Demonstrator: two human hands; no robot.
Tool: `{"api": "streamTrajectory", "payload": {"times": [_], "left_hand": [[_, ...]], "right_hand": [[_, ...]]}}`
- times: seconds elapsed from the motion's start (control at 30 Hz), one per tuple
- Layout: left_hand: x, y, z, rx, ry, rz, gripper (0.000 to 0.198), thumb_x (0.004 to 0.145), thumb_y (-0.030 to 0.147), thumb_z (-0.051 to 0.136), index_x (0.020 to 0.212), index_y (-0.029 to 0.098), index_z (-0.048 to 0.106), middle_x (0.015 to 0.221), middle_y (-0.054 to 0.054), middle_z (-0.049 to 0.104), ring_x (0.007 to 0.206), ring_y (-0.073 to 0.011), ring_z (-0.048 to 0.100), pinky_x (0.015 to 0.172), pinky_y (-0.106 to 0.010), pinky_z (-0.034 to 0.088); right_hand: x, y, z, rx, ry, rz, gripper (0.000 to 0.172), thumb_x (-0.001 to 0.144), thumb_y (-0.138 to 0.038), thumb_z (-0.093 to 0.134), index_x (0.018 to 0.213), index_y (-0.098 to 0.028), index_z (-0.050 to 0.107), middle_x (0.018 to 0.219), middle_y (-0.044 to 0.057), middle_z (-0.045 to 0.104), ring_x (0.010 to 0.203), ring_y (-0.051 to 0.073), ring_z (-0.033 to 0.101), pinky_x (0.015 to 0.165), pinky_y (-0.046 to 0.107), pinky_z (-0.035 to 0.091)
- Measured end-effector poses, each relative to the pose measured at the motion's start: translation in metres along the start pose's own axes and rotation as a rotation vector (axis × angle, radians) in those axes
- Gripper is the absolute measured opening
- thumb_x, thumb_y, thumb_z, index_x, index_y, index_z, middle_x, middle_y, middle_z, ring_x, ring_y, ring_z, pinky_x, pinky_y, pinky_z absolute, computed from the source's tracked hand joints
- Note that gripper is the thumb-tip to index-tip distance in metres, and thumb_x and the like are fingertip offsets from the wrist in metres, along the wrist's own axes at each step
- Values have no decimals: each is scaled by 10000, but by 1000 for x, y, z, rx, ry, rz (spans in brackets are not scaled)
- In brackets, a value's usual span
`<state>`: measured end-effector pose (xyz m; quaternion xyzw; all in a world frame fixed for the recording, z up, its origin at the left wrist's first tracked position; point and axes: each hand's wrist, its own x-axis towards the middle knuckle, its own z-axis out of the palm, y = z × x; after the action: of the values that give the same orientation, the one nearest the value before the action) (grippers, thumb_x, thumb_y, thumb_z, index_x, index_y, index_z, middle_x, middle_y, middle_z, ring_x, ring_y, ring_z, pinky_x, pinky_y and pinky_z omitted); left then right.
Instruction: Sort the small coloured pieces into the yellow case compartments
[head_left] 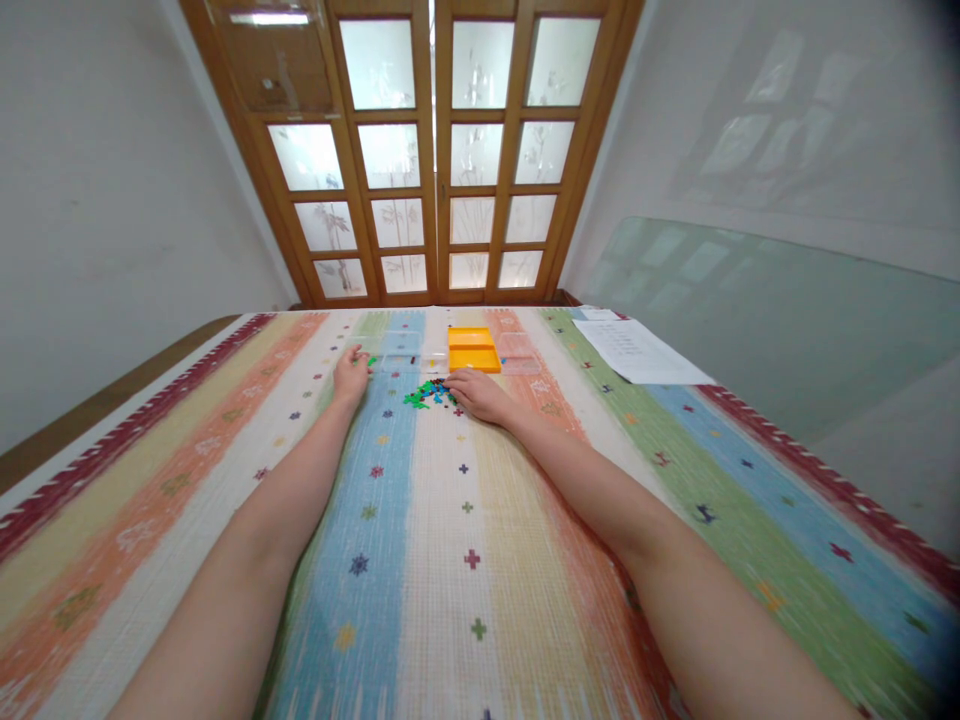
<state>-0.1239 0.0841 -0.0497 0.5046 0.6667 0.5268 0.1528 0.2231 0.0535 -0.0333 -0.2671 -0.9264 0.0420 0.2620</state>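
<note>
At the left, the left hand (351, 376) is rested on the striped tablecloth (450, 560), its fingers curled in toward the near rim of a clear tray (396, 356). A small green piece (371, 361) is seen at the fingertips, but whether it is pinched cannot be told. Just to the right, a pile of small coloured pieces (427, 394), mostly green, blue and black, is spread loosely on the cloth. Its right edge is touched by the right hand (477, 393), the fingers held close together and stretched toward it; no pinch can be made out. Behind the pile an orange tray (472, 352) is set, with another clear tray (519, 356) beside it and a printed sheet (637, 350) further right. The pieces are judged easily scattered: they could be pushed across the cloth by a sweep of either wrist, and a tiny one could be lost against the patterned weave.
</note>
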Motion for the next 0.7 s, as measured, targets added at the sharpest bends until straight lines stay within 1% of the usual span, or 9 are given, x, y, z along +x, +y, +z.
{"api": "streamTrajectory", "payload": {"times": [0.1,0.17,0.3,0.4,0.53,0.6,0.7], "left_hand": [[-3,2,2,43,-10,16,460,977,280,547,1408,163,657,1198,-98,762,796,-190,721,902,-355,570],[-7,5,2,69,-33,51,434,981,284,550,1378,165,679,1189,-95,763,818,-201,722,920,-367,565],[-16,13,3,131,-84,152,383,973,268,551,1299,164,722,1208,-102,758,954,-229,713,995,-392,547],[-24,21,6,217,-136,270,338,960,240,545,1221,182,753,1212,-97,748,981,-230,691,1031,-404,531],[-38,34,12,290,-270,441,322,967,232,532,1188,187,762,1201,-101,727,935,-223,676,1010,-407,536],[-46,42,16,322,-336,522,327,982,239,522,1202,198,760,1229,-99,714,989,-227,679,1011,-402,538],[-60,54,22,385,-420,679,322,996,260,530,1216,215,760,1277,-98,694,1161,-252,653,1080,-412,513]], "right_hand": [[0,-1,0,-9,-3,1,341,1108,-275,469,1272,-175,750,1282,138,737,1200,257,648,1078,416,490],[0,-1,0,-13,-9,0,331,1107,-273,471,1244,-184,759,1263,127,741,1188,249,649,1076,405,485],[1,-1,0,-53,-37,-2,308,1103,-259,488,1221,-196,765,1258,114,745,1212,244,638,1110,412,455],[1,-2,0,-92,-55,22,299,1095,-244,511,1246,-181,761,1289,132,737,1241,253,630,1119,421,448],[0,-3,0,-115,-58,53,302,1093,-231,518,1263,-178,762,1320,141,725,1261,258,628,1116,416,447],[0,-3,1,-127,-52,56,313,1101,-237,504,1282,-177,753,1331,137,720,1268,254,625,1116,408,443],[0,-4,1,-156,-50,62,329,1118,-257,470,1264,-170,752,1303,128,729,1241,242,631,1100,390,438]]}}
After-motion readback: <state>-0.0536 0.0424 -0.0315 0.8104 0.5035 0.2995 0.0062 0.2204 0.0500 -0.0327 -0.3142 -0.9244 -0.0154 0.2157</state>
